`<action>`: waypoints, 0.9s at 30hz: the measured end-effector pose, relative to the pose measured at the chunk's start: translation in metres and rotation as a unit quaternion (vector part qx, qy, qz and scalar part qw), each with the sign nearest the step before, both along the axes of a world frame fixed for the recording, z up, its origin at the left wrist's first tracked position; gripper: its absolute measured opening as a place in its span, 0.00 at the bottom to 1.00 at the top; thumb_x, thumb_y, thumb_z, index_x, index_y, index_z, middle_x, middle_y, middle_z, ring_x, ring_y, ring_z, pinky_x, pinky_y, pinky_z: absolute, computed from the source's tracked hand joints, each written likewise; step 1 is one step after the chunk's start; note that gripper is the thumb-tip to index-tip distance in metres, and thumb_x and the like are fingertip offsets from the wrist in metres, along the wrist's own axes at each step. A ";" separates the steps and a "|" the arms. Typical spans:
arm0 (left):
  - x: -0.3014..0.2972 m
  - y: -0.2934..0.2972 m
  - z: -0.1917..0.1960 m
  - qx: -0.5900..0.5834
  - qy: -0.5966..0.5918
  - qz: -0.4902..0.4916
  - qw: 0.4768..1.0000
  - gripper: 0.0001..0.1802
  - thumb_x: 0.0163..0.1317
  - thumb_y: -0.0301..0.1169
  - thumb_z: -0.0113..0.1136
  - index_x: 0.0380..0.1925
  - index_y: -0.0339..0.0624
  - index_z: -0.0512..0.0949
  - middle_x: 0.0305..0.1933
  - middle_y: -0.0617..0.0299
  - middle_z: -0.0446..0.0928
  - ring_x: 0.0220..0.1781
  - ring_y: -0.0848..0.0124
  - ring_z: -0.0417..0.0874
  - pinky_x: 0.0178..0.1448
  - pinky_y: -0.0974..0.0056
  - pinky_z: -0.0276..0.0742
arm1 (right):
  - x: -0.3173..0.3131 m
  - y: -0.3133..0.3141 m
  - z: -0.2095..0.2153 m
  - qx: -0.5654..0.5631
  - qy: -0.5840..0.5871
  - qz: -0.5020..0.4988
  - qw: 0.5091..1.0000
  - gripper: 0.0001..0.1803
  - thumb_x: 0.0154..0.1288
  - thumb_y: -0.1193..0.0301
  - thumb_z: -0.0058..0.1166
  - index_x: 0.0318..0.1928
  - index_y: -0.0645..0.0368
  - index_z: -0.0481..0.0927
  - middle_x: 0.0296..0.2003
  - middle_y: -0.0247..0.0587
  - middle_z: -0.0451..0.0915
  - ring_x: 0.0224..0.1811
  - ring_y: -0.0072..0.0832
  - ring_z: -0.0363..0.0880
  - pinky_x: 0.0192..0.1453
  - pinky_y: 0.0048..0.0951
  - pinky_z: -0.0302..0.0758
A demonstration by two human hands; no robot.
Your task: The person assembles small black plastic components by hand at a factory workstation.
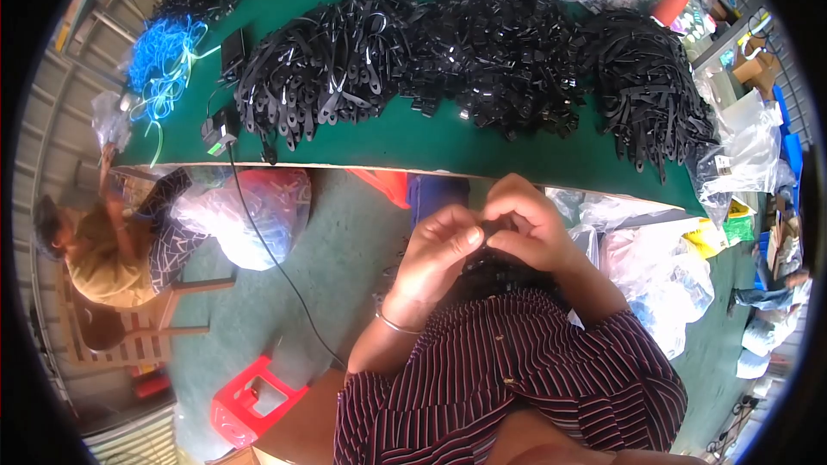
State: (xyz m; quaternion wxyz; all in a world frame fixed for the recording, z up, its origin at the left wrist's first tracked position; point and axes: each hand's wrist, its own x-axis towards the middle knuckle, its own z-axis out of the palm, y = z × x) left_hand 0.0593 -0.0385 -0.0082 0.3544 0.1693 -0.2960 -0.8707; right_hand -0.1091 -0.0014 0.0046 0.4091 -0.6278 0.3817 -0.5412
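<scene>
My left hand (438, 251) and my right hand (527, 226) meet in front of my chest, just short of the table's near edge. Both are closed, thumbs and fingers pinched together around something small and dark (489, 231), mostly hidden by the fingertips; its kind I cannot make out. Beyond them on the green table (413, 133) lie a heap of black straps with holed ends (319, 69), a heap of small shiny black pieces (500, 52) and another heap of black straps (650, 90). Below my hands, more black pieces (495, 275) show on my lap, partly covered.
Blue cords (159, 65) hang at the table's left end. A small black box (220, 131) trails a cable to the floor. Plastic bags (250, 215) stand beneath the table. A red stool (254, 400) is at lower left, and a seated person (112, 250) at far left.
</scene>
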 end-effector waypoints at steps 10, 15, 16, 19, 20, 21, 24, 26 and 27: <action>0.002 0.000 -0.009 -0.021 0.013 -0.019 1.000 0.08 0.56 0.29 0.61 0.32 0.38 0.74 0.29 0.67 0.73 0.30 0.81 0.69 0.35 0.77 0.64 | -0.008 -0.003 0.013 -0.071 0.119 0.009 0.990 0.14 0.48 0.75 0.63 0.37 0.61 0.76 0.35 0.38 0.72 0.37 0.27 0.72 0.41 0.26 0.70; 0.002 0.001 -0.013 -0.004 0.035 -0.029 0.999 0.08 0.56 0.27 0.61 0.32 0.38 0.74 0.30 0.66 0.74 0.32 0.80 0.71 0.36 0.76 0.65 | -0.007 -0.004 0.013 -0.054 0.113 0.024 0.992 0.13 0.49 0.74 0.63 0.37 0.60 0.77 0.35 0.38 0.72 0.37 0.28 0.72 0.41 0.26 0.69; 0.000 0.001 -0.012 0.015 0.048 -0.028 0.998 0.08 0.55 0.27 0.62 0.32 0.38 0.74 0.30 0.66 0.74 0.32 0.79 0.71 0.37 0.75 0.66 | -0.008 -0.005 0.010 -0.054 0.095 0.024 0.994 0.13 0.49 0.74 0.63 0.37 0.60 0.77 0.35 0.38 0.72 0.37 0.28 0.72 0.41 0.26 0.69; -0.002 0.001 -0.010 0.026 0.053 -0.032 0.998 0.07 0.55 0.27 0.62 0.32 0.37 0.74 0.31 0.65 0.75 0.33 0.78 0.72 0.38 0.74 0.67 | -0.007 -0.001 0.005 -0.025 0.046 0.004 0.999 0.13 0.48 0.74 0.63 0.36 0.60 0.77 0.35 0.38 0.72 0.36 0.28 0.72 0.41 0.26 0.69; -0.002 0.001 -0.010 0.020 0.045 -0.035 0.998 0.07 0.55 0.26 0.61 0.32 0.38 0.74 0.31 0.65 0.75 0.34 0.78 0.73 0.39 0.74 0.67 | -0.007 -0.001 0.007 -0.025 0.045 0.004 0.999 0.13 0.48 0.74 0.63 0.36 0.60 0.77 0.35 0.38 0.72 0.36 0.28 0.72 0.41 0.26 0.69; -0.002 0.000 -0.012 0.020 0.044 -0.035 0.998 0.07 0.55 0.26 0.61 0.32 0.38 0.74 0.31 0.65 0.75 0.34 0.78 0.73 0.39 0.74 0.67 | -0.008 -0.001 0.010 -0.047 0.077 0.000 0.996 0.13 0.48 0.74 0.63 0.36 0.60 0.77 0.34 0.38 0.73 0.36 0.29 0.72 0.41 0.26 0.69; -0.001 -0.001 -0.014 0.015 0.049 -0.033 0.998 0.07 0.55 0.26 0.61 0.32 0.38 0.74 0.32 0.65 0.75 0.34 0.78 0.73 0.41 0.73 0.68 | -0.008 -0.003 0.019 -0.070 0.125 0.004 0.990 0.14 0.47 0.74 0.63 0.37 0.59 0.77 0.34 0.38 0.73 0.36 0.30 0.73 0.41 0.27 0.69; -0.001 0.000 -0.013 0.010 0.058 -0.032 0.998 0.07 0.55 0.26 0.61 0.32 0.38 0.74 0.33 0.65 0.75 0.35 0.78 0.73 0.42 0.72 0.68 | -0.008 -0.003 0.021 -0.071 0.143 0.011 0.987 0.14 0.47 0.74 0.64 0.37 0.59 0.77 0.33 0.39 0.73 0.36 0.30 0.73 0.41 0.28 0.70; -0.003 0.000 -0.012 0.010 0.058 -0.033 0.998 0.07 0.55 0.26 0.61 0.32 0.38 0.74 0.33 0.65 0.75 0.35 0.78 0.73 0.42 0.72 0.68 | -0.007 -0.003 0.022 -0.071 0.151 0.001 0.986 0.14 0.47 0.74 0.64 0.36 0.60 0.77 0.33 0.39 0.73 0.36 0.31 0.73 0.40 0.28 0.70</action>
